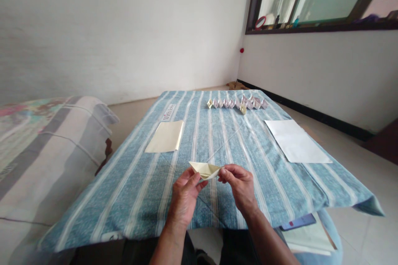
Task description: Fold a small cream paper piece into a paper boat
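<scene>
A small boat-shaped piece of folded cream paper (205, 169) is held above the near part of the table. My left hand (185, 192) pinches its left side between thumb and fingers. At the right tip, my right hand (238, 182) grips it with thumb and forefinger. Further off to the left lies a flat cream paper sheet (164, 136), folded or stacked. Toward the far end stands a row of small folded paper pieces (231, 103), whitish-pink and cream, with one cream piece (243, 109) in front of the row.
A blue-and-white striped cloth (205, 132) covers the table. White paper (297, 140) lies on its right side. Below the near right edge, a phone (299, 221) and papers rest on a blue stool (332, 232). A covered bed or sofa (62, 145) stands left.
</scene>
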